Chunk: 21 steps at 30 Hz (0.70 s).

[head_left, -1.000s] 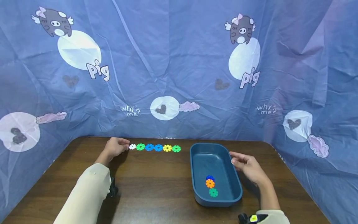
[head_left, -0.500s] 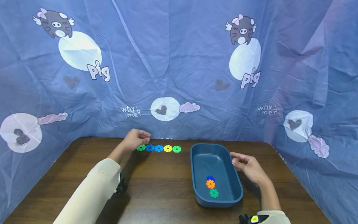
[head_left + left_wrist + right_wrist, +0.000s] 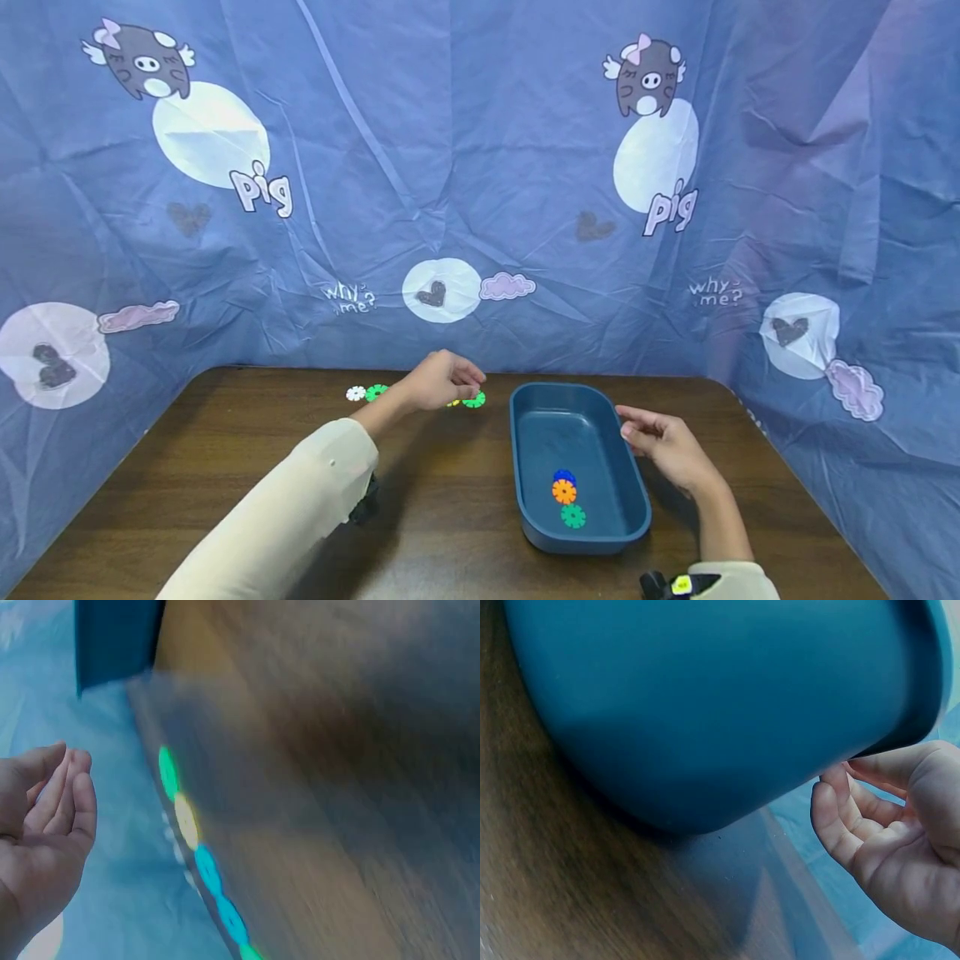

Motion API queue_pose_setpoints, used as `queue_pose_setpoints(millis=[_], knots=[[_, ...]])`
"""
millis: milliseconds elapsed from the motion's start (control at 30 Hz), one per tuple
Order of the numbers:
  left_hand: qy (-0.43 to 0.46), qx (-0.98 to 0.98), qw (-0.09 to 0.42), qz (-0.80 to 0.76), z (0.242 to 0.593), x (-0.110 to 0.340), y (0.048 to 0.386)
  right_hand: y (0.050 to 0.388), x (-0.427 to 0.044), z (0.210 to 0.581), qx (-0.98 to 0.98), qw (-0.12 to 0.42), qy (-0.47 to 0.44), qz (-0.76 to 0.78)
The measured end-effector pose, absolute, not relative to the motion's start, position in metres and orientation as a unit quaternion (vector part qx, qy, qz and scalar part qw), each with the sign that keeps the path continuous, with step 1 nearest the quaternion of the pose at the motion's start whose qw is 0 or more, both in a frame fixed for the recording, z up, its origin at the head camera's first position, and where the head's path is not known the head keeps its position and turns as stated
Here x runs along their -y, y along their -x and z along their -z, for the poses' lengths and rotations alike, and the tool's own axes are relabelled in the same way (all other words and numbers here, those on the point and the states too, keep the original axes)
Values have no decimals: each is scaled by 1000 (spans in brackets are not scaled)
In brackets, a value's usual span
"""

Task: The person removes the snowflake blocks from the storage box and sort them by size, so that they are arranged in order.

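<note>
Above the row of flat notched plastic discs, my left hand (image 3: pixel 444 380) hovers with its fingers loosely bent. Nothing shows between thumb and fingers in the left wrist view. The row lies along the table's far edge: a white disc (image 3: pixel 356 393), a green disc (image 3: pixel 376 392), blue discs (image 3: pixel 208 870), a yellow disc (image 3: pixel 186 821) and another green disc (image 3: pixel 474 400). The hand hides part of it in the head view. My right hand (image 3: pixel 671 450) rests its fingertips against the outer right side of a blue plastic bin (image 3: pixel 528 517), just under the rim.
Inside the bin lie a dark blue disc (image 3: pixel 565 477), an orange disc (image 3: pixel 564 492) and a green-teal disc (image 3: pixel 573 516). The brown wooden table (image 3: pixel 420 517) ends at a blue printed cloth (image 3: pixel 465 192) hanging behind it.
My left hand has moved right along the row, from beside the white disc to near the green disc at the right end. The discs, the bin and my right hand stay in place.
</note>
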<state>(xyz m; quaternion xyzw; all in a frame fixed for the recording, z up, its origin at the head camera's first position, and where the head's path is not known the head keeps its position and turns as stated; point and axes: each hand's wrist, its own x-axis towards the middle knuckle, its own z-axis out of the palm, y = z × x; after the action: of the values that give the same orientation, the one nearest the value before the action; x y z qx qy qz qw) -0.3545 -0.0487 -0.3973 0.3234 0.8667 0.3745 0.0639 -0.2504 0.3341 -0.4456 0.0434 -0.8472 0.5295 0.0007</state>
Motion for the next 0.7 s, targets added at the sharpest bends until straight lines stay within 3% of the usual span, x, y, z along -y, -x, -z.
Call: queue_pose_setpoints(millis=[333, 700], knots=[[-401, -833, 104, -368, 397, -6, 324, 250, -335, 445, 847, 0, -46, -530], [-484, -815, 134, -288, 404, -44, 313, 251, -335, 447, 851, 0, -41, -524]])
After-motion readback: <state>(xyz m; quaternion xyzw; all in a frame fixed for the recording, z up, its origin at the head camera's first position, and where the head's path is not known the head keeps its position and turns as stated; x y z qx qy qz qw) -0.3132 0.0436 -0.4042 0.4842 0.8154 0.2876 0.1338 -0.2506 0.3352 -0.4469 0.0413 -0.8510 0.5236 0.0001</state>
